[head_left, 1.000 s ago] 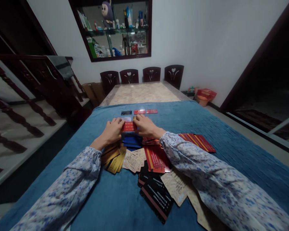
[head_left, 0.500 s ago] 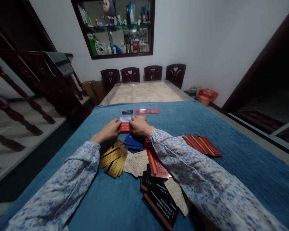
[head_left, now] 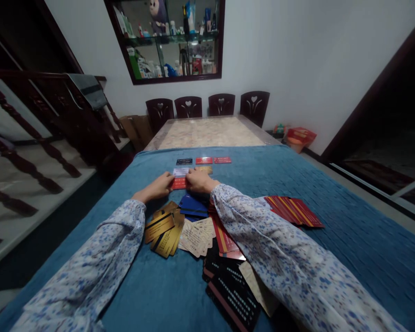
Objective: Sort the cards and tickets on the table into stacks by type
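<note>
A red card (head_left: 179, 183) lies between my hands on the blue cloth. My left hand (head_left: 162, 184) has its fingers closed at the card's left edge, and my right hand (head_left: 199, 180) grips its right edge. Just beyond it is a pale card (head_left: 180, 172); a gold card (head_left: 206, 170) shows partly behind my right hand. Farther off sit a black card (head_left: 184, 162) and two red cards (head_left: 213, 160) in a row. Nearer me are fanned blue cards (head_left: 193, 206), gold cards (head_left: 164, 229), cream cards (head_left: 197, 236) and red cards with yellow stripes (head_left: 224, 236), partly under my right sleeve.
Black cards (head_left: 233, 295) and a cream card (head_left: 257, 286) lie near the front. To the right, dark red cards (head_left: 293, 212) are spread out. The blue cloth (head_left: 145, 286) covers the near tabletop. Several chairs (head_left: 221, 105) stand at the far end.
The view has shifted slightly. Both hands stay at the red card, which has moved barely, if at all, toward the pale card.
</note>
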`<action>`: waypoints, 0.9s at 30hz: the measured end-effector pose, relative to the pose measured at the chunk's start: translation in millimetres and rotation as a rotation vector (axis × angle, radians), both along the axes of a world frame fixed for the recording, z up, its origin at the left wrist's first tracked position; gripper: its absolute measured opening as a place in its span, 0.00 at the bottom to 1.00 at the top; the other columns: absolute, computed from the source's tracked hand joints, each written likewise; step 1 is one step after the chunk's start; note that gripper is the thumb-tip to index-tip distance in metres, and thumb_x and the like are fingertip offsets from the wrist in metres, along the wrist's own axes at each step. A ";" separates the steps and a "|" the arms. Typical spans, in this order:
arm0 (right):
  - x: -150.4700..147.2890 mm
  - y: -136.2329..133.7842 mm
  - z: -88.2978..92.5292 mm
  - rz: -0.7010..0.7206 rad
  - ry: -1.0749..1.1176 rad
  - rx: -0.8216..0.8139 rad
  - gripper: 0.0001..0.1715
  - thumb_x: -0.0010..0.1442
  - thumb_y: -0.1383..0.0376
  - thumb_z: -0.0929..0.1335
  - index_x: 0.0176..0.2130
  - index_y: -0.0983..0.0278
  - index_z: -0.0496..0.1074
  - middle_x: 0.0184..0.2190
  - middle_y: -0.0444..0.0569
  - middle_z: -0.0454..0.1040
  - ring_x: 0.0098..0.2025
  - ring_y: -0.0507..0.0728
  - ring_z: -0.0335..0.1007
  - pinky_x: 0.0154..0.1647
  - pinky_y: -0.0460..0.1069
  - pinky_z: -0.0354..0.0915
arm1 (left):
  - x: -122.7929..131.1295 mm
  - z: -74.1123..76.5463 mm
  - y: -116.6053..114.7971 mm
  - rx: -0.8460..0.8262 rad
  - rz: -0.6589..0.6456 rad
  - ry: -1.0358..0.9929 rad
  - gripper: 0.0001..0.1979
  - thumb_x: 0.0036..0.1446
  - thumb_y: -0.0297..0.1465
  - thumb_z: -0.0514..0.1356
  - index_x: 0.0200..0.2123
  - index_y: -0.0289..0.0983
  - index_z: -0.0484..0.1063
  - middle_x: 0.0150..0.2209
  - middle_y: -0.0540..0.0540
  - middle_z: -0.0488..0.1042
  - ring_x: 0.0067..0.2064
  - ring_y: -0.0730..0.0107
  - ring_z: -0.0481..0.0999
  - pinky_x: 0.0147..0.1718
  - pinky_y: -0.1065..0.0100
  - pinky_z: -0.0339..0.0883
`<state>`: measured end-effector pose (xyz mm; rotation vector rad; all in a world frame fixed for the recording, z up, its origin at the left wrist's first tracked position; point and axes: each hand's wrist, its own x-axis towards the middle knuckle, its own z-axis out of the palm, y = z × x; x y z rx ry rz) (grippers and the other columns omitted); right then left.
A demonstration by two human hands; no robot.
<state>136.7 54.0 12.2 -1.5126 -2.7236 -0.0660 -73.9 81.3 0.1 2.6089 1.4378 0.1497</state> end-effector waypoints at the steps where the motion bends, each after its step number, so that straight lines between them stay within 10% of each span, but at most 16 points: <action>1: -0.4 0.1 0.2 -0.002 0.000 -0.005 0.22 0.62 0.64 0.66 0.54 0.68 0.75 0.57 0.63 0.73 0.59 0.69 0.66 0.57 0.60 0.68 | 0.0 0.4 0.7 -0.008 0.000 0.004 0.18 0.48 0.24 0.58 0.45 0.35 0.75 0.48 0.39 0.73 0.50 0.54 0.75 0.54 0.59 0.69; 27: -1.2 -2.0 8.0 -0.019 0.031 -0.087 0.23 0.61 0.64 0.66 0.53 0.68 0.76 0.55 0.64 0.76 0.58 0.69 0.68 0.56 0.61 0.69 | 7.0 0.6 10.4 -0.010 0.039 0.122 0.13 0.43 0.26 0.58 0.36 0.36 0.75 0.39 0.42 0.71 0.41 0.56 0.74 0.44 0.62 0.71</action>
